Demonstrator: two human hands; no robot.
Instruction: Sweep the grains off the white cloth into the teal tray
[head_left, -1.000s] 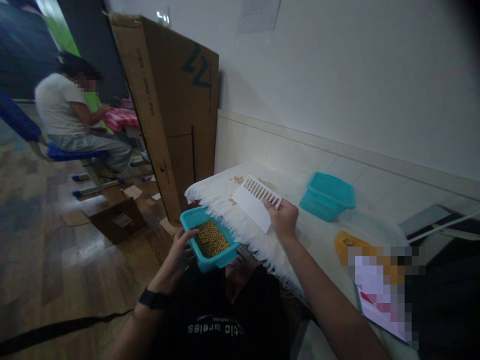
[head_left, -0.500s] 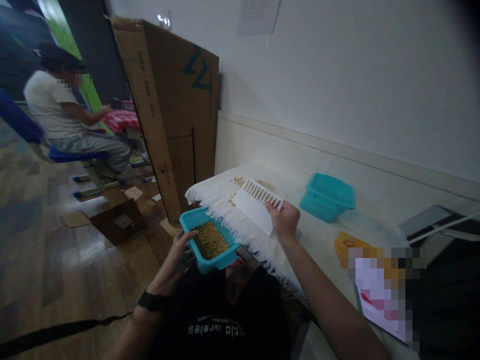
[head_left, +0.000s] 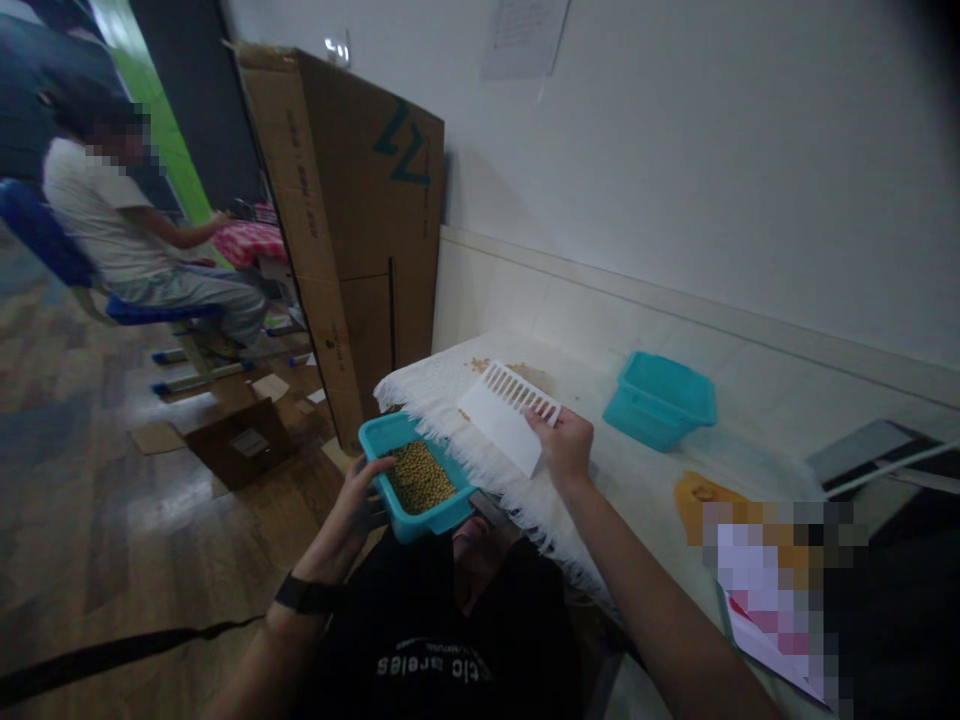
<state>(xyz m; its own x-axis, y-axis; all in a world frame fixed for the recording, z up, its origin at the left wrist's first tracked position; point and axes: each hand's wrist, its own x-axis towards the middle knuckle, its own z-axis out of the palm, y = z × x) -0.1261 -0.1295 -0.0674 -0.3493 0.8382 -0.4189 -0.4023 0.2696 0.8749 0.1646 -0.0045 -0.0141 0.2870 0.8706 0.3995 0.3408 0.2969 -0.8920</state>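
Observation:
My left hand [head_left: 352,510] grips the near side of a turquoise tray [head_left: 379,437] filled with small tan beans [head_left: 418,477], held just below the table's fringed edge. My right hand [head_left: 564,448] pinches one corner of a white slotted scraper board [head_left: 504,417], which rests tilted on the white fringed cloth [head_left: 450,395]. A few loose beans [head_left: 480,364] lie on the cloth beyond the scraper.
A second turquoise tray [head_left: 660,398] stands further right on the table by the wall. An orange sheet [head_left: 694,495] lies near it. A tall cardboard box [head_left: 352,230] stands left of the table. Another person [head_left: 127,230] sits at the far left.
My right hand has drawn the scraper slightly left and nearer across the cloth. The bean tray in my left hand stays under the table edge.

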